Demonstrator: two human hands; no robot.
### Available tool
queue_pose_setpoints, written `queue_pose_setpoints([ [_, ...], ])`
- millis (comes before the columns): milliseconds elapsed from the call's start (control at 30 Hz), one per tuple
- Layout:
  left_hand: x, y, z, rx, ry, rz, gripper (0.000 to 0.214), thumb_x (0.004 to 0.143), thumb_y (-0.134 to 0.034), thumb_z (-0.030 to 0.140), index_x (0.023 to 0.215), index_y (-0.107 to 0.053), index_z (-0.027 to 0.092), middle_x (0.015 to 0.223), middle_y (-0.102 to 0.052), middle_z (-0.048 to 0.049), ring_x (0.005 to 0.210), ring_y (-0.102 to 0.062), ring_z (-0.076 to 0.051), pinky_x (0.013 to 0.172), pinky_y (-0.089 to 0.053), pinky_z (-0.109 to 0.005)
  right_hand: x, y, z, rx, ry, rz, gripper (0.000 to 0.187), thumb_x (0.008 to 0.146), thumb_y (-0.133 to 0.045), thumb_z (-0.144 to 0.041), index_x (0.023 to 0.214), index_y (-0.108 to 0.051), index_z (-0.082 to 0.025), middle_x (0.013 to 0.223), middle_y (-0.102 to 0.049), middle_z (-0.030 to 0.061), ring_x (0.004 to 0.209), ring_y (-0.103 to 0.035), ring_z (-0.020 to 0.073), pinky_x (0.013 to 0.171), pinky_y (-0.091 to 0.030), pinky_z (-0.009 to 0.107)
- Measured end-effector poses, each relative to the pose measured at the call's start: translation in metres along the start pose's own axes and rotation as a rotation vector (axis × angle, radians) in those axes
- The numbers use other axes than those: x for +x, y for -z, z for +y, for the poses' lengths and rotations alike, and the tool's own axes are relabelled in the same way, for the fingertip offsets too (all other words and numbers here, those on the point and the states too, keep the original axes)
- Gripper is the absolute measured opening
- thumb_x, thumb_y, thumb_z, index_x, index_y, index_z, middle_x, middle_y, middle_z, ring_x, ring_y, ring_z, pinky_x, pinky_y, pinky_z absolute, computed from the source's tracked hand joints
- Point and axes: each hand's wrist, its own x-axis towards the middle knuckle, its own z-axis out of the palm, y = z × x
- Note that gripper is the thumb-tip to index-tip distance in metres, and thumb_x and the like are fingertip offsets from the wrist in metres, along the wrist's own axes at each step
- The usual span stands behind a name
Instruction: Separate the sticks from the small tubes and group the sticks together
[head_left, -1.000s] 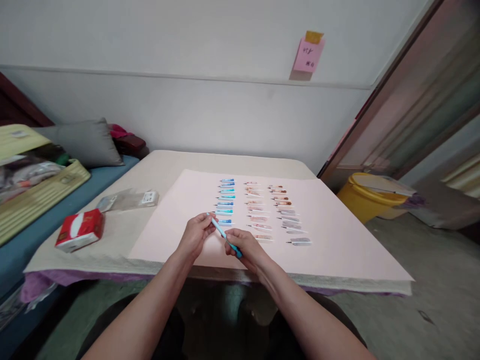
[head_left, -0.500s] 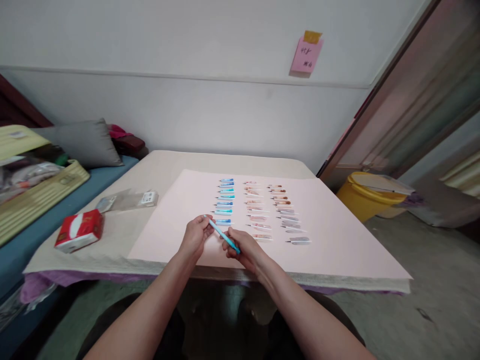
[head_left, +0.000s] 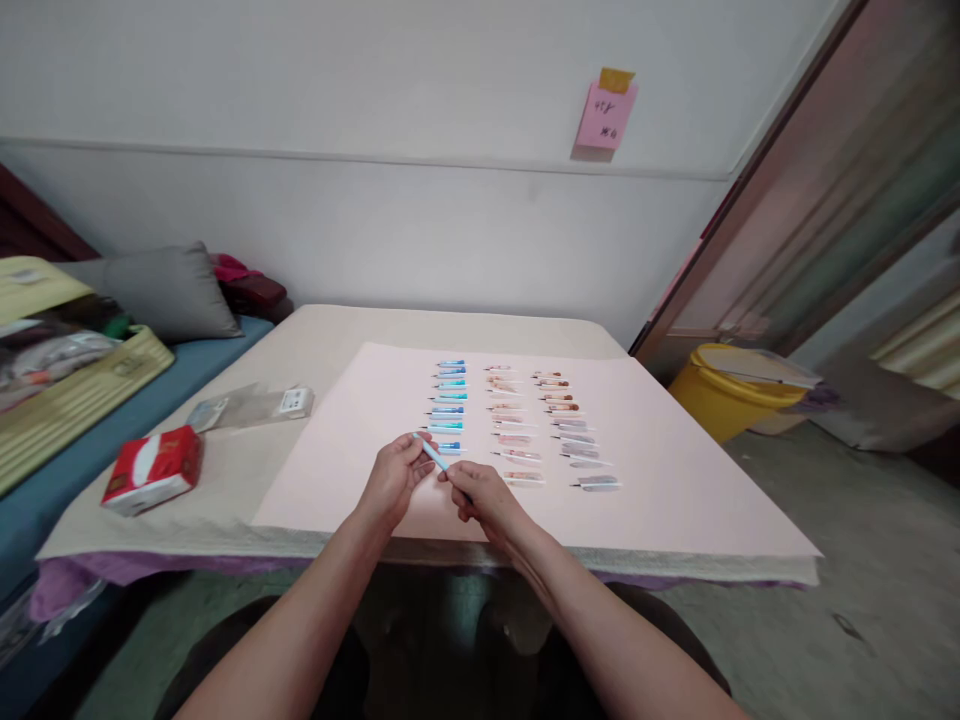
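A slim light-blue pen slants between my two hands over the near part of the pink sheet. My left hand pinches its upper left end between thumb and fingers. The lower right part is closed inside my right hand, which hides most of that end. Just beyond my hands, a column of blue and turquoise pens lies on the sheet. To its right are a column of pale pink pens and one of brown and grey pens.
A red tissue pack and a clear plastic packet lie at the left of the cloth-covered table. A yellow bin stands beyond the right edge. Left of the table is a blue seat with a grey cushion.
My right hand has shifted along the pen and now covers its turquoise lower end, which showed before. My left hand keeps its pinch. The view has moved slightly.
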Motion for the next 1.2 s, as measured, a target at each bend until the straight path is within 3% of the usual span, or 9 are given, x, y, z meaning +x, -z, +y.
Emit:
queue_pose_setpoints([
  [100, -0.003, -0.003, 0.001, -0.015, 0.007, 0.003, 0.020, 0.072, -0.067, 0.026, 0.087, -0.061, 0.014, 0.088, -0.063, -0.0067, 0.075, -0.059, -0.011, 0.064, -0.046, -0.020, 0.002, 0.001, 0.001, -0.162, 0.072, 0.049, 0.027, 0.079, -0.050, -0.041, 0.076, -0.058, -0.016, 0.043, -0.041, -0.0065, 0.038, -0.032, 0.0079, 0.040, -0.027, 0.021],
  [267, -0.007, -0.005, 0.002, 0.008, -0.009, 0.124, 0.025, 0.064, -0.074, 0.032, 0.071, -0.058, 0.014, 0.070, -0.059, -0.0009, 0.064, -0.056, -0.008, 0.062, -0.044, -0.018, -0.001, 0.000, 0.002, -0.650, 0.370, 0.191, 0.027, 0.083, -0.046, -0.036, 0.064, -0.054, -0.018, 0.050, -0.045, -0.0029, 0.050, -0.041, 0.0104, 0.052, -0.029, 0.023],
  [367, -0.008, -0.006, 0.002, 0.023, -0.026, 0.123, 0.027, 0.060, -0.076, 0.032, 0.067, -0.057, 0.013, 0.065, -0.058, 0.0000, 0.061, -0.054, -0.007, 0.062, -0.043, -0.019, -0.003, -0.004, 0.002, -0.740, 0.409, 0.248, 0.026, 0.083, -0.047, -0.035, 0.063, -0.054, -0.020, 0.051, -0.044, -0.0027, 0.050, -0.039, 0.0107, 0.052, -0.026, 0.025],
  [500, -0.009, -0.008, 0.003, 0.046, -0.072, 0.060, 0.026, 0.062, -0.074, 0.032, 0.072, -0.062, 0.012, 0.072, -0.061, -0.0034, 0.066, -0.056, -0.010, 0.065, -0.044, -0.022, -0.004, -0.008, -0.001, -0.349, 0.228, 0.148, 0.025, 0.079, -0.050, -0.036, 0.060, -0.053, -0.019, 0.044, -0.040, -0.0043, 0.043, -0.034, 0.0096, 0.046, -0.025, 0.024],
  [633, -0.012, -0.010, 0.004, 0.039, -0.118, -0.034, 0.024, 0.066, -0.071, 0.033, 0.075, -0.063, 0.012, 0.075, -0.061, -0.0040, 0.070, -0.056, -0.012, 0.069, -0.044, -0.024, -0.007, -0.007, -0.006, 0.194, -0.031, -0.030, 0.022, 0.076, -0.055, -0.037, 0.069, -0.056, -0.017, 0.037, -0.028, -0.0102, 0.034, -0.017, 0.0053, 0.040, -0.019, 0.023],
  [800, -0.014, -0.013, 0.003, 0.050, -0.138, -0.101, 0.022, 0.072, -0.067, 0.034, 0.076, -0.063, 0.012, 0.076, -0.060, -0.0037, 0.072, -0.055, -0.012, 0.072, -0.044, -0.025, -0.011, -0.003, -0.010, 0.418, -0.126, -0.156, 0.022, 0.075, -0.060, -0.036, 0.070, -0.057, -0.015, 0.037, -0.025, -0.0115, 0.034, -0.011, 0.0027, 0.039, -0.014, 0.021],
  [900, -0.013, -0.013, 0.003, 0.049, -0.106, -0.097, 0.025, 0.072, -0.066, 0.035, 0.083, -0.064, 0.012, 0.082, -0.062, -0.0059, 0.075, -0.056, -0.012, 0.072, -0.044, -0.024, -0.009, -0.002, -0.009, 0.316, -0.030, -0.099, 0.024, 0.075, -0.058, -0.038, 0.069, -0.056, -0.015, 0.036, -0.028, -0.0105, 0.033, -0.015, 0.0035, 0.039, -0.016, 0.021],
  [1033, -0.014, -0.014, 0.004, 0.039, -0.051, -0.037, 0.031, 0.070, -0.069, 0.034, 0.092, -0.064, 0.014, 0.088, -0.064, -0.0080, 0.079, -0.059, -0.014, 0.069, -0.044, -0.023, -0.004, -0.002, -0.005, 0.017, 0.130, 0.030, 0.026, 0.076, -0.055, -0.040, 0.067, -0.057, -0.016, 0.037, -0.037, -0.0071, 0.034, -0.027, 0.0066, 0.039, -0.021, 0.022],
  [1200, -0.016, -0.014, 0.006, 0.037, -0.068, 0.052, 0.026, 0.067, -0.071, 0.036, 0.079, -0.063, 0.015, 0.083, -0.064, -0.0051, 0.076, -0.058, -0.012, 0.065, -0.043, -0.021, -0.002, -0.002, -0.001, -0.347, 0.269, 0.133, 0.027, 0.080, -0.051, -0.039, 0.064, -0.055, -0.019, 0.044, -0.043, -0.0050, 0.043, -0.036, 0.0093, 0.045, -0.026, 0.023],
])
